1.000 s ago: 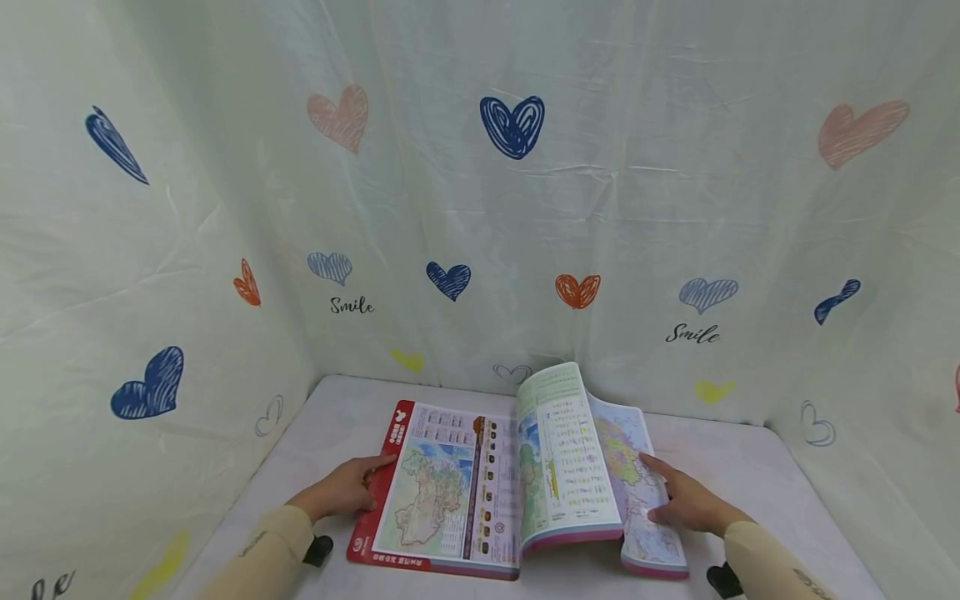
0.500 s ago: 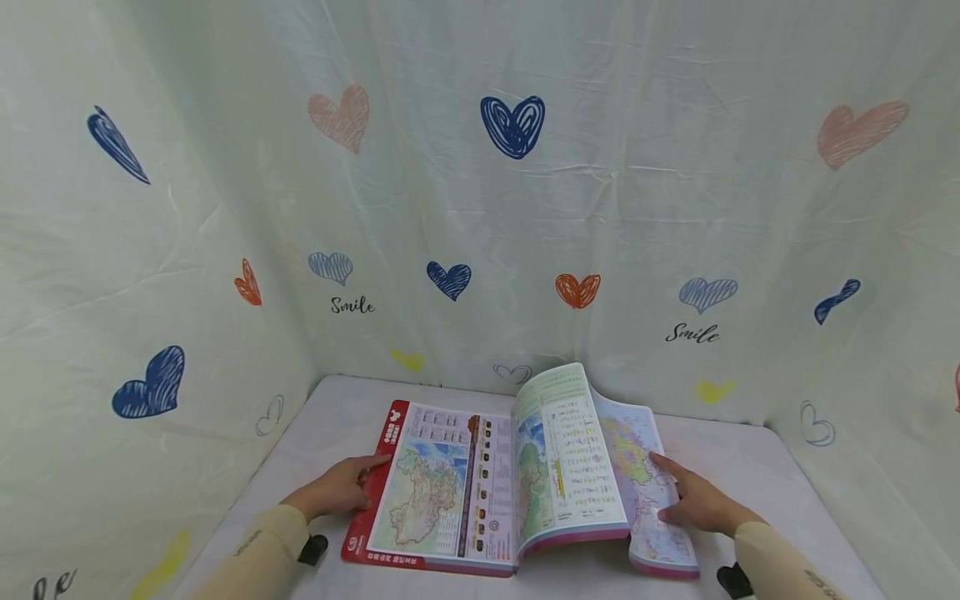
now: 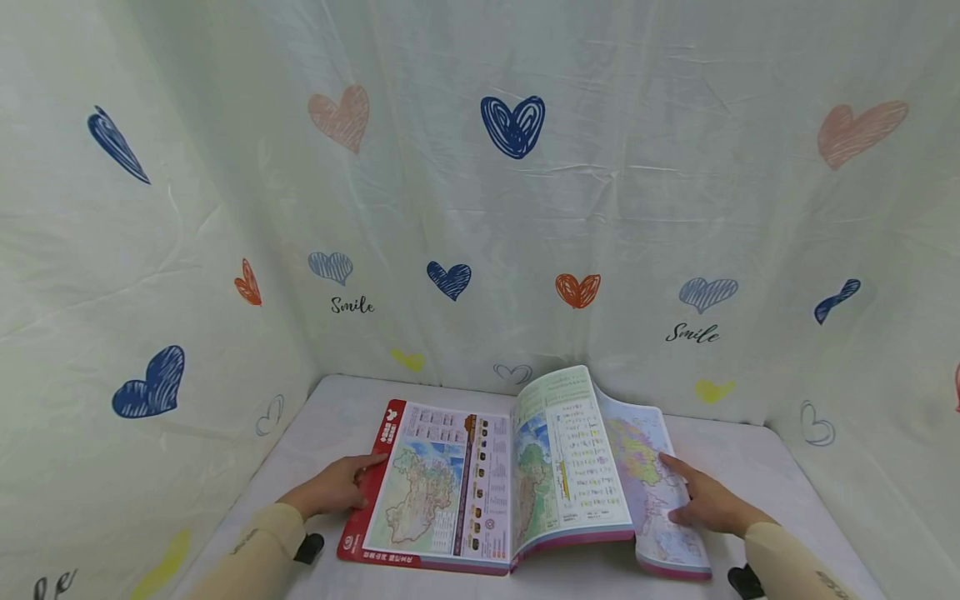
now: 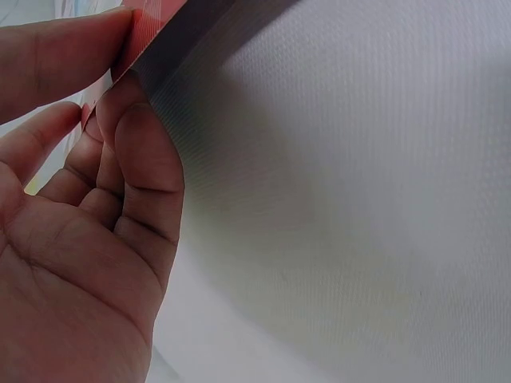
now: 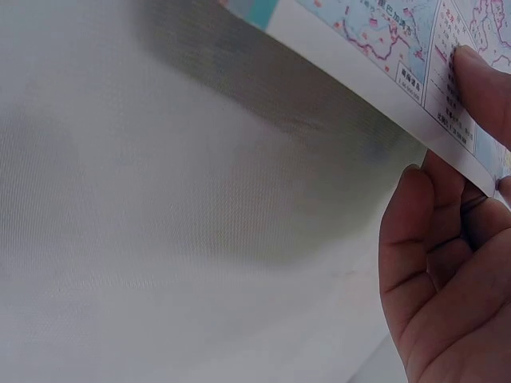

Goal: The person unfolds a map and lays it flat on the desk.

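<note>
In the head view, a spread softcover book of coloured map pages with a red-bordered left side (image 3: 525,483) lies at the lower centre of the frame, on a white cloth-covered table (image 3: 311,433); a sheaf of its pages arches up in the middle. The left hand (image 3: 330,487), at the lower left, comes in from a cream sleeve (image 3: 251,550), one finger stretched onto the red border; the right hand (image 3: 712,500), at the lower right, reaches inward from the other cream sleeve (image 3: 798,567), its digits parted over the outer map page.

In the left wrist view, the hand fills the left side, palm towards the camera; it pinches the red edge at upper left, one digit above, other fingers folded beneath.

In the right wrist view, the hand sits at the right edge; one digit presses the printed page from above, the remaining fingers curled under its white margin, so the edge is gripped between them.
</note>
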Demonstrator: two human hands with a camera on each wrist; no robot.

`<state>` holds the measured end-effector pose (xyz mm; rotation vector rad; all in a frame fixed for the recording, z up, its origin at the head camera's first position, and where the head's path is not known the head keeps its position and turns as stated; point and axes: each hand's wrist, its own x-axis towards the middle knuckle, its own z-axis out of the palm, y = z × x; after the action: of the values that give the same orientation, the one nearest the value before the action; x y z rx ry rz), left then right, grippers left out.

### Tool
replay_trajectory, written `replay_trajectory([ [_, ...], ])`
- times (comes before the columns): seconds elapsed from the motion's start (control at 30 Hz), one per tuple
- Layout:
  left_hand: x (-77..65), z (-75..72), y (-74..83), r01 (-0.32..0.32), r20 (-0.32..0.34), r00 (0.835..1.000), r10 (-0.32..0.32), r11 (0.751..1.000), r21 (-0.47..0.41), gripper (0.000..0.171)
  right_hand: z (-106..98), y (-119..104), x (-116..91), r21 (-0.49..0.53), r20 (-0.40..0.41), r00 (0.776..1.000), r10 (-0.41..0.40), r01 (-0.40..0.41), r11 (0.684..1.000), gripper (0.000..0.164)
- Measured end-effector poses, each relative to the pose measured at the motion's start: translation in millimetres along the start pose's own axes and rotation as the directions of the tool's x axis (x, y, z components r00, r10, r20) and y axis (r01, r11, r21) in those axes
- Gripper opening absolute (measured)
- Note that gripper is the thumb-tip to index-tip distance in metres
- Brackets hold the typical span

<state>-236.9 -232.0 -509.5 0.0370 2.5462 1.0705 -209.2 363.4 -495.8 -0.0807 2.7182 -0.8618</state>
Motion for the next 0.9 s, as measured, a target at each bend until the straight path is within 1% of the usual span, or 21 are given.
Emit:
replay_trajectory([
  [0.17, 0.8, -1.5, -1.0, -0.005, -0.001, 1.0, 0.005, 1.0, -0.002, 0.081, -3.1, 4.4, -0.4, -0.009, -0.008, 1.0, -0.009, 0.009, 1.0, 0.1],
  [0.3, 1.1, -2.6, -1.8, 0.003, -0.004, 1.0, -0.004, 1.0, -0.013, 0.082, -5.0, 10.3, -1.2, -0.02, -0.009, 1.0, -0.016, 0.016, 1.0, 0.1],
  [0.43, 0.6, -3.8, -2.3, 0.012, -0.007, 1.0, -0.012, 1.0, -0.005, 0.082, -6.9, 16.1, -3.8, -0.034, -0.011, 1.0, -0.027, 0.027, 0.999, 0.099],
  [0.67, 1.2, -5.1, -5.8, 0.009, -0.027, 1.0, -0.008, 1.0, 0.016, 0.08, -10.0, 22.7, -8.6, -0.05, -0.024, 0.999, -0.035, 0.034, 0.998, 0.101],
  [0.9, 0.9, -7.4, -6.6, 0.0, -0.022, 1.0, 0.0, 1.0, 0.017, 0.081, -10.7, 31.5, -11.0, -0.094, -0.035, 0.999, -0.034, 0.03, 0.995, 0.099],
])
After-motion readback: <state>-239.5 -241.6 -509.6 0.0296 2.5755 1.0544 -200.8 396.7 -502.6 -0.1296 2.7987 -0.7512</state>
